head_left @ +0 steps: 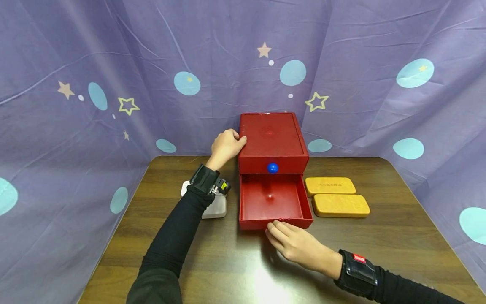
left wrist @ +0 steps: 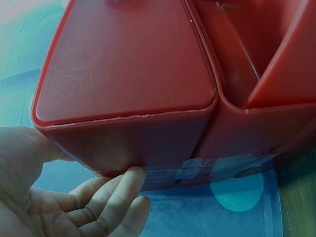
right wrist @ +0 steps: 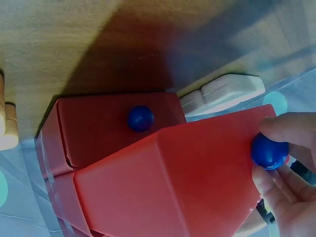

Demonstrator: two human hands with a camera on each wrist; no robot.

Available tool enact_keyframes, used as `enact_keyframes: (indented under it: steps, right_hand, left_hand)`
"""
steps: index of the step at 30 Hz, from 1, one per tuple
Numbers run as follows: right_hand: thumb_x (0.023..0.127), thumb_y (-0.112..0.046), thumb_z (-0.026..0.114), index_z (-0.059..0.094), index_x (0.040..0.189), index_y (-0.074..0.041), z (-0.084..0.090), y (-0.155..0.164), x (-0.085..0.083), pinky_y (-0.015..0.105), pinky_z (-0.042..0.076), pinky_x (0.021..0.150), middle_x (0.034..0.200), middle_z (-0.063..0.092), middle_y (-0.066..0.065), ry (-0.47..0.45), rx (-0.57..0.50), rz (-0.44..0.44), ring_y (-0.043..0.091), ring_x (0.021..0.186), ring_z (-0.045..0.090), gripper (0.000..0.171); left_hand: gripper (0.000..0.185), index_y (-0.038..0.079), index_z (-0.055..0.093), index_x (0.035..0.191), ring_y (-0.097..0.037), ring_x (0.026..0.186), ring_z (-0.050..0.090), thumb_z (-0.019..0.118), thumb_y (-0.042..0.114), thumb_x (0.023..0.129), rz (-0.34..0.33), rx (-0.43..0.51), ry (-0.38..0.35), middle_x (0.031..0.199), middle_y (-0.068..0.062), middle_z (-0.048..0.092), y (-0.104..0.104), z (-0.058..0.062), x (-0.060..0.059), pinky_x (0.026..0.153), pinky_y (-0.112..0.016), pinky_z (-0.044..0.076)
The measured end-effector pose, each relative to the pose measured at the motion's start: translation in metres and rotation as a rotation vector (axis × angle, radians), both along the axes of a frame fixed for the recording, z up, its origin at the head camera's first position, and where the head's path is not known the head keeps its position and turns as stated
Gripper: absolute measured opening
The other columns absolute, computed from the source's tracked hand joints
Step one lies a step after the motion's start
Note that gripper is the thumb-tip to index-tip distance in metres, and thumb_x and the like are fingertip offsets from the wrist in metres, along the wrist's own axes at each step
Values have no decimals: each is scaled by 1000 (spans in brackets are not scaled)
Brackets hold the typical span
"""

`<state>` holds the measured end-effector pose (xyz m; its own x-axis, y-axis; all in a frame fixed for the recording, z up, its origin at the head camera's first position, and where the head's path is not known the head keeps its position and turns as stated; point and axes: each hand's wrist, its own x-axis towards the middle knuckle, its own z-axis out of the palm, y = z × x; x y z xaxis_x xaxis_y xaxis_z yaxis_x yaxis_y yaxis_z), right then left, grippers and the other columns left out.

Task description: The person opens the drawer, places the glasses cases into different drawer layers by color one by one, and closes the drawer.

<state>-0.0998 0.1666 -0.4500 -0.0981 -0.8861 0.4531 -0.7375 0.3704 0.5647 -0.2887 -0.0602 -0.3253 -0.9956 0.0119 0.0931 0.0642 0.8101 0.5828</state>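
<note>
A red two-drawer box stands at the back of the table. Its lower drawer is pulled out, bare inside. The upper drawer, with a blue knob, is closed. My left hand holds the box's upper left edge, thumb on top and bent fingers against the side wall; these fingers show in the left wrist view. In front of the lower drawer, my right hand pinches that drawer's blue knob between thumb and fingers. From the head view this knob is hidden.
Two yellow cases with rounded corners lie right of the box. Pale grey-white cases lie to its left, partly covered by the left wrist. A purple cloth with stars hangs close behind the box.
</note>
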Motion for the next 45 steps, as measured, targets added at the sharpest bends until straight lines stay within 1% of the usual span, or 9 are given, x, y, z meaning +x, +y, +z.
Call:
enact_keyframes:
  steps: [12,19,26,30,32,34,36,40,45]
  right_hand:
    - [106,3,29,72,105,-2,-2,0,1,32,58,86,111,66,16,-5,-24,10,26,99,64,44]
    - [106,1,26,72,107,-4,-2,1,3,30,57,88,112,66,14,-30,3,-18,25,101,63,45]
    - [103,0,26,71,107,-5,7,-1,3,32,57,83,109,66,13,-66,-22,-2,24,97,62,45]
    - [96,-2,37,71,108,-5,17,-3,3,31,56,81,104,65,10,-122,-19,-1,23,93,61,36]
    - [93,-5,44,71,108,-5,23,-5,3,31,56,80,101,65,7,-181,-26,8,21,91,60,31]
    - [91,-5,46,71,108,-6,31,-6,3,30,55,77,97,64,4,-230,-40,26,19,88,60,30]
    - [96,-5,41,71,107,-7,39,-8,3,29,55,73,94,64,2,-258,-57,53,17,84,59,31]
    - [108,-15,30,71,103,-9,58,-9,1,26,52,64,87,63,-1,-274,-88,83,13,76,58,41]
    - [111,-26,34,72,100,-11,87,-5,-12,25,52,62,84,63,-3,-328,-130,77,11,73,59,42]
  left_hand:
    - [34,14,71,110,-32,111,68,60,43,96,9,-9,-11,118,-7,73,1,0,1,90,-50,53]
    - [34,14,71,109,-33,109,68,60,43,96,8,-12,-3,116,-7,74,0,0,1,89,-50,54]
    - [33,13,71,108,-32,109,68,60,42,97,6,-15,-6,116,-7,73,1,1,1,89,-50,54]
    - [33,11,71,109,-32,108,69,61,40,97,-3,-17,3,116,-8,74,2,2,1,88,-49,54]
    - [33,9,72,108,-32,107,69,62,39,97,-14,-17,18,114,-9,75,1,2,1,88,-47,54]
    - [33,7,73,107,-32,106,70,63,37,96,-27,-15,34,113,-10,75,0,2,1,88,-46,54]
    - [33,6,74,106,-32,105,70,63,36,96,-39,-14,45,111,-11,76,-1,2,1,88,-45,54]
    - [36,7,72,110,-33,105,70,63,40,96,-40,-8,43,113,-12,75,-3,1,2,87,-47,54]
    - [45,9,67,120,-34,106,69,62,46,95,-43,-5,36,116,-13,73,-7,1,3,87,-49,53]
